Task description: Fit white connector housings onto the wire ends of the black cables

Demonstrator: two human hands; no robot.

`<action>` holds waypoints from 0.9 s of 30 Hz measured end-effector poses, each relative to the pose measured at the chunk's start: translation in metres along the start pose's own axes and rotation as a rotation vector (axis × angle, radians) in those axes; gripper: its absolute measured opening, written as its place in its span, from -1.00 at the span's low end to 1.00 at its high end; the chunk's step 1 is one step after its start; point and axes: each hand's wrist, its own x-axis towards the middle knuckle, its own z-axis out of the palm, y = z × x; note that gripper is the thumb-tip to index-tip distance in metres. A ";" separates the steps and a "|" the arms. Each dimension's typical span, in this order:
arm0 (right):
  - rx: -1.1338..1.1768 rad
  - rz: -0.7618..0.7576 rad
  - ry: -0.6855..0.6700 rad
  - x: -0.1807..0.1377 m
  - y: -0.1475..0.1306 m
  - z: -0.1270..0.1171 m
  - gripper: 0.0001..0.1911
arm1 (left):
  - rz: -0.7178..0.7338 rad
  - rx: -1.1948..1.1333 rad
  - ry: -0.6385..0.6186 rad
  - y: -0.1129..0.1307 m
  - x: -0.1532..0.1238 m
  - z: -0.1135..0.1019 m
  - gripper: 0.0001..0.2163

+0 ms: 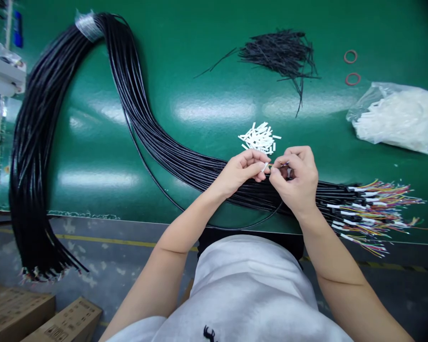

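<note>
My left hand [248,168] pinches a short white sleeve [264,166] between thumb and forefinger. Close beside it, my right hand [296,176] is closed on the thin coloured wires of a black cable; a bit of the wires [270,165] shows between the hands. Whether the wires are inside the sleeve, I cannot tell. Both hands are above a thick bundle of black cables [178,154]. Its right end fans out into coloured wires [385,199], many with white sleeves on them. Just behind my left hand lies a pile of white sleeves [259,137].
A heap of thin black tubes [278,52] lies at the back of the green table [199,61]. Two reddish rings [350,57] and a plastic bag of white pieces [399,118] are on the right. The bundle's left end hangs over the front edge, near cardboard boxes [71,323].
</note>
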 end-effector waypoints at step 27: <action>-0.016 -0.054 -0.055 -0.002 0.002 -0.002 -0.88 | -0.087 0.006 -0.008 0.000 0.000 -0.002 -0.57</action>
